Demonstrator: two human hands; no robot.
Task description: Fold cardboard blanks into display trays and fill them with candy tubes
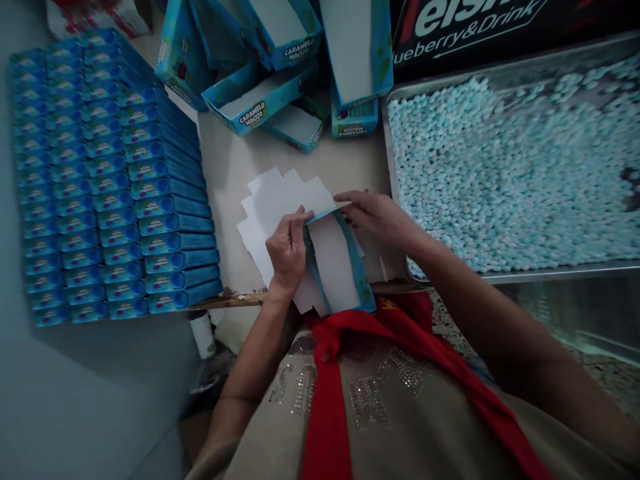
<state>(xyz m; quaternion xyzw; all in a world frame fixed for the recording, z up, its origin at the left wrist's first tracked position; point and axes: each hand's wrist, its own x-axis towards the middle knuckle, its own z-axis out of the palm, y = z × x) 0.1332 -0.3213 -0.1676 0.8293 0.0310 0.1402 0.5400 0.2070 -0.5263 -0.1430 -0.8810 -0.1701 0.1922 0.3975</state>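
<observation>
A blue cardboard box [336, 263] with a white inside lies at the table's front edge, its near end against my body. My left hand [289, 248] pinches the far left corner of its raised end flap. At the far right corner, my right hand [373, 215] grips the same end, the thumb side partly hidden. Beneath and to the left of the box lie several flat white cardboard blanks [265, 200], fanned out with their notched edges showing.
Stacked blue packets [110, 187] form a tall block on the left. Assembled blue boxes [260, 100] lie heaped at the back. To the right stands a metal tray [393, 157] of small pale-blue candies [500, 180]. A black printed panel [470, 33] is behind the tray.
</observation>
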